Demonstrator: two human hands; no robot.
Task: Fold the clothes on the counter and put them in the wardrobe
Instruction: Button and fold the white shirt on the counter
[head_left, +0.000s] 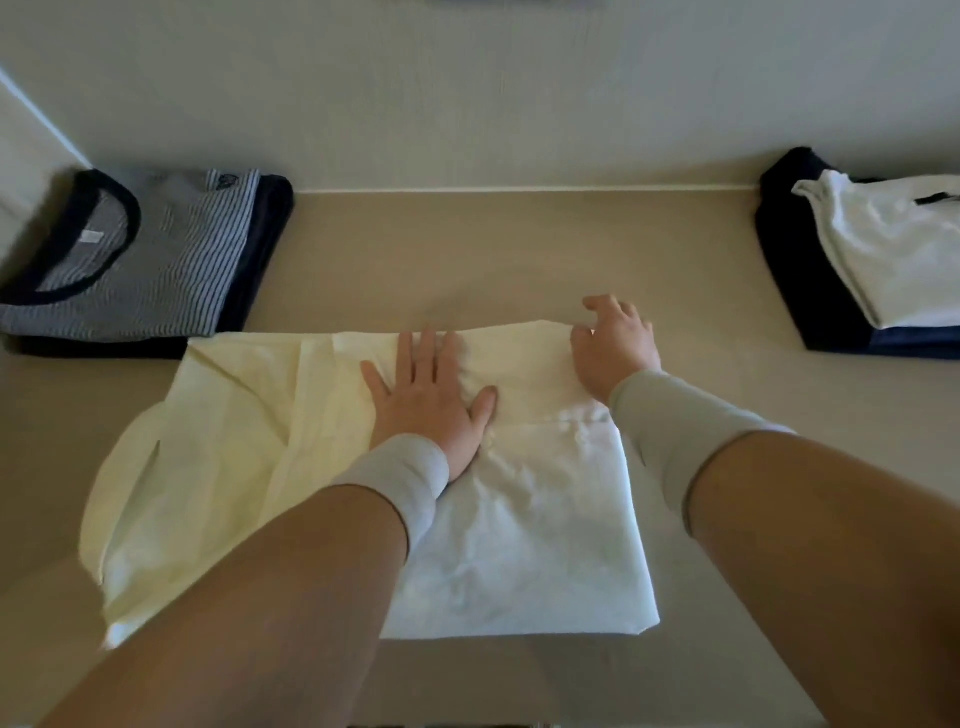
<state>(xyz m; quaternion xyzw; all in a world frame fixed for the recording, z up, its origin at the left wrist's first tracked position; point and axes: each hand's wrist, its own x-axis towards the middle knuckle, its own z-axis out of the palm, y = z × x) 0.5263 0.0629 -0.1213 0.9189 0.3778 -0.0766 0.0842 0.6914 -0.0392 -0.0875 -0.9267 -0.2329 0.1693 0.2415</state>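
Note:
A pale cream-white garment (519, 530) lies partly folded on the beige counter (467, 249), in the middle of the head view. My left hand (426, 400) presses flat on it with fingers straight, near its far edge. My right hand (613, 348) is at the garment's far right corner, fingers bent over the edge; whether it pinches the cloth is unclear. A looser flap of the garment spreads out to the left (171, 493).
A folded stack with a blue-striped shirt (156, 260) on dark clothes sits at the back left. At the back right, a white garment (893, 249) lies on a folded navy one (800, 280). A pale wall runs behind the counter.

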